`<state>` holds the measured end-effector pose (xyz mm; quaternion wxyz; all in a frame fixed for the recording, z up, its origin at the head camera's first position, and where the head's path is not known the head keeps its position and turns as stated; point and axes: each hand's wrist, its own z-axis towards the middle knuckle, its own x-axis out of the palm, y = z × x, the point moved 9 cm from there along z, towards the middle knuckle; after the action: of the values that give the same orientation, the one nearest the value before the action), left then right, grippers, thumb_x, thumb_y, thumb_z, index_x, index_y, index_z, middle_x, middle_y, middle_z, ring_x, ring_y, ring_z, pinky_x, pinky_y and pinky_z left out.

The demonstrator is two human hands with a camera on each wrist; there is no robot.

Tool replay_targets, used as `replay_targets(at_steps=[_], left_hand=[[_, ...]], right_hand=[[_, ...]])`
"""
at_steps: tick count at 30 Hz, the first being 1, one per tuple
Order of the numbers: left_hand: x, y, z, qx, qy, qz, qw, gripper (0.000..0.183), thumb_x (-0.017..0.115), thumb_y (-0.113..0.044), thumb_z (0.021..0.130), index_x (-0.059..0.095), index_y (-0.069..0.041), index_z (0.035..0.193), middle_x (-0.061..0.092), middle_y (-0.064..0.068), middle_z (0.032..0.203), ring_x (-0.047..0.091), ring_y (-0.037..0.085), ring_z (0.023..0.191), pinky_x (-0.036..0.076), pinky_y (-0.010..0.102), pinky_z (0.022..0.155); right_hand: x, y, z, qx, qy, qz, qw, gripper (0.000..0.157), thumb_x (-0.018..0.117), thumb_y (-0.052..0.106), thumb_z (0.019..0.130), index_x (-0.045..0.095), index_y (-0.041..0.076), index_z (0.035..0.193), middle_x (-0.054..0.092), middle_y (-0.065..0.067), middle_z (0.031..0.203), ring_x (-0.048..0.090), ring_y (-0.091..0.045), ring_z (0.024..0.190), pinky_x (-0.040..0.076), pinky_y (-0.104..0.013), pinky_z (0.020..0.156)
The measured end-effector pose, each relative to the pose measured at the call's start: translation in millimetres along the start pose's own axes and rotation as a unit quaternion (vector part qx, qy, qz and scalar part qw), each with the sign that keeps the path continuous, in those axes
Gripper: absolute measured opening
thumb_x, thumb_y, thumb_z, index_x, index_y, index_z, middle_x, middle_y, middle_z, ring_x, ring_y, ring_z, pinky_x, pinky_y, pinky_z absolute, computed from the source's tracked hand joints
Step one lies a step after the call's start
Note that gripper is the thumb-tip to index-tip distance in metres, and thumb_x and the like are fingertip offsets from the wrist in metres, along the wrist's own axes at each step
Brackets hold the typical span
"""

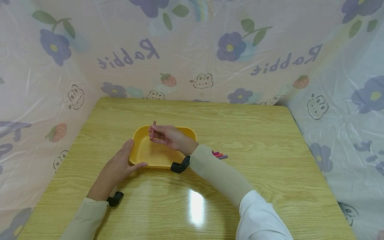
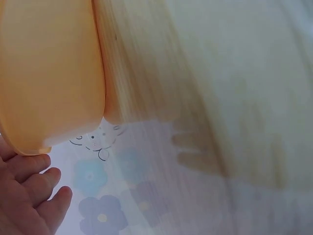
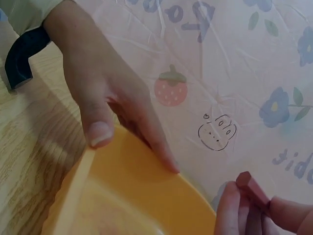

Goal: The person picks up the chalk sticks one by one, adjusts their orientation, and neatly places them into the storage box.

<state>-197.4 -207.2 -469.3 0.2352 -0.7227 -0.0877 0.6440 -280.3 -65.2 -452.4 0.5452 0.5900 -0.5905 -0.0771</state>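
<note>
A reddish-brown six-sided crayon (image 1: 153, 130) stands nearly upright in my right hand (image 1: 171, 136), pinched between thumb and fingers above the yellow plastic basin (image 1: 164, 165). In the right wrist view one flat end of this crayon (image 3: 245, 179) sticks out past the fingertips. My left hand (image 1: 117, 166) spans the basin's near left corner, fairly straight fingers along the left rim and the thumb stretched along the front rim. The left wrist view has its fingertips (image 2: 45, 174) against the basin's outer wall (image 2: 54, 73).
Several crayons (image 1: 220, 155) in red, pink and purple lie on the wooden table (image 1: 255, 140) right of the basin, partly hidden by my right sleeve. Black camera mounts (image 1: 115, 199) sit at both wrists. A patterned plastic curtain (image 1: 192, 50) surrounds the table's back and sides.
</note>
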Motion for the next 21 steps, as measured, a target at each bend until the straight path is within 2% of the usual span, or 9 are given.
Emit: replay_targets(at_steps=[6, 12, 21], left_hand=[[1.7, 2.2, 1.9, 0.001, -0.002, 0.004, 1.0, 0.113, 0.052, -0.074, 0.074, -0.001, -0.008, 0.15, 0.003, 0.013, 0.154, 0.012, 0.036, 0.139, 0.021, 0.059, 0.104], [0.9, 0.4, 2.2, 0.005, -0.003, 0.013, 0.9999, 0.113, 0.052, -0.074, 0.074, -0.001, -0.008, 0.15, 0.004, 0.013, 0.155, 0.012, 0.034, 0.139, 0.021, 0.058, 0.105], [-1.1, -1.6, 1.3, 0.007, -0.005, 0.017, 0.9998, 0.112, 0.052, -0.073, 0.075, 0.0, -0.006, 0.149, 0.004, 0.015, 0.154, 0.012, 0.036, 0.139, 0.022, 0.058, 0.105]], right_hand=[[-5.8, -14, 12, 0.022, -0.018, 0.003, 1.0, 0.032, 0.057, 0.011, 0.093, 0.058, -0.006, 0.12, 0.057, -0.019, 0.123, 0.065, -0.023, 0.094, 0.052, -0.036, 0.083], [-13.6, -29, 22, 0.036, -0.031, -0.002, 0.999, 0.033, 0.056, 0.009, 0.093, 0.057, -0.008, 0.121, 0.064, -0.017, 0.111, 0.067, -0.02, 0.082, 0.053, -0.036, 0.082], [-19.2, -43, 29, 0.063, -0.037, -0.024, 0.997, 0.029, 0.056, 0.009, 0.093, 0.061, -0.007, 0.117, 0.061, -0.021, 0.116, 0.067, -0.023, 0.088, 0.053, -0.037, 0.082]])
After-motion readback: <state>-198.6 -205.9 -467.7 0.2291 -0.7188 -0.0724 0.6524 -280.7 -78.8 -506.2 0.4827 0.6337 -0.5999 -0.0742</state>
